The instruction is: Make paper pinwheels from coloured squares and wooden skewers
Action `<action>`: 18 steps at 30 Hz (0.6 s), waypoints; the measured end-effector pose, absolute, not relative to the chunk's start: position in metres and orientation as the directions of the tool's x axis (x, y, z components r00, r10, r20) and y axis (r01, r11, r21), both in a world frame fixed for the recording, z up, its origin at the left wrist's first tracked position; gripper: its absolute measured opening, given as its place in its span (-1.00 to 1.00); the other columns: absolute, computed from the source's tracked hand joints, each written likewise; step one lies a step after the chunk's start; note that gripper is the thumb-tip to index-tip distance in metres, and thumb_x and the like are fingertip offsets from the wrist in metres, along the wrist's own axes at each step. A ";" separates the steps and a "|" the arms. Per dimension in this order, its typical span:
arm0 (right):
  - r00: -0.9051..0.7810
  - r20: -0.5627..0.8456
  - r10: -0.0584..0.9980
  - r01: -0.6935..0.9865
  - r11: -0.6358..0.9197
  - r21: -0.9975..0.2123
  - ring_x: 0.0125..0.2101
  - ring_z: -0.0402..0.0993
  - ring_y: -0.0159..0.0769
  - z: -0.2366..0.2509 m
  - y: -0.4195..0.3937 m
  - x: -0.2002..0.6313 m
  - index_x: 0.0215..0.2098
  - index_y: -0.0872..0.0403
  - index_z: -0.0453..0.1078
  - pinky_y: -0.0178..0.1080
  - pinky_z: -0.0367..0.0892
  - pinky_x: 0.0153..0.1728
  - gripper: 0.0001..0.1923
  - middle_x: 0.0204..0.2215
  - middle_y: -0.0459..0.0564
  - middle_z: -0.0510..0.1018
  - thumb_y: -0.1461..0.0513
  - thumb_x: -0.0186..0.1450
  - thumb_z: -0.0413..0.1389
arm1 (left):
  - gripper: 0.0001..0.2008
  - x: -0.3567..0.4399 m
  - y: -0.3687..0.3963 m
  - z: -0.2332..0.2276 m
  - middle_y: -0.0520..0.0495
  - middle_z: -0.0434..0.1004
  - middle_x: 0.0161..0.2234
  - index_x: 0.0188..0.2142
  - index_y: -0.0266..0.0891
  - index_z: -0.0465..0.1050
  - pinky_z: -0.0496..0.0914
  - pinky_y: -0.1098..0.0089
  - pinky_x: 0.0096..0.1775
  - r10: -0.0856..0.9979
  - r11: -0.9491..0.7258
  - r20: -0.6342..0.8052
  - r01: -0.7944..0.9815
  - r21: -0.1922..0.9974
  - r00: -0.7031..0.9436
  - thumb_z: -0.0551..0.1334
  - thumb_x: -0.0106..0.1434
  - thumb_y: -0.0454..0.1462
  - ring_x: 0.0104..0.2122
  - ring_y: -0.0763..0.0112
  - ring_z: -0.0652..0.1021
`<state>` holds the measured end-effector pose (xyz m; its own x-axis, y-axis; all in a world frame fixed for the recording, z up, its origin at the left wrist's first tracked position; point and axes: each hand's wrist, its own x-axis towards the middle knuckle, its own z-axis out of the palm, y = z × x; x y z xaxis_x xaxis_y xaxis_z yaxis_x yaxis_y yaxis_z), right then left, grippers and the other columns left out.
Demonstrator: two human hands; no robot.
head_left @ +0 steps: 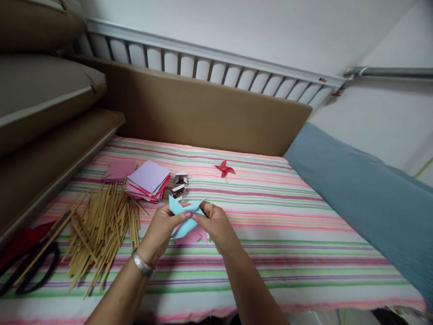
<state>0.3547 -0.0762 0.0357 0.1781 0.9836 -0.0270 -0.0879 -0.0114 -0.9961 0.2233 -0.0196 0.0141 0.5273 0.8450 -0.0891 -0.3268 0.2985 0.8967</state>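
Note:
Both hands hold a light blue paper pinwheel, its corners folded in toward the middle. My left hand grips its left side, the thumb pressed near the centre. My right hand pinches the other side, its thumb meeting the left one. A thin wooden stick shows among the right hand's fingers, mostly hidden. Beneath the hands lies pink cut paper on the striped cloth. Just beyond them stand two small open boxes with dark metallic bits inside.
Left of the hands are a heap of wooden sticks, a stack of coloured paper squares and black-handled scissors. A finished red pinwheel lies farther back on the striped cloth. A brown board borders the back.

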 end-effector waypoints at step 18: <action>0.287 -0.090 0.954 -0.206 -0.031 -0.978 -0.34 0.39 -0.33 0.044 -0.080 0.364 0.07 0.04 0.30 -0.37 0.01 -0.60 -0.37 -0.21 0.05 0.51 -0.16 0.25 -0.16 | -0.74 0.211 -0.009 0.022 0.02 0.53 -0.54 -0.45 -0.32 0.51 0.30 0.49 -0.43 0.887 0.338 -0.191 -0.309 0.889 0.420 0.44 -0.16 -0.26 -0.53 0.51 0.45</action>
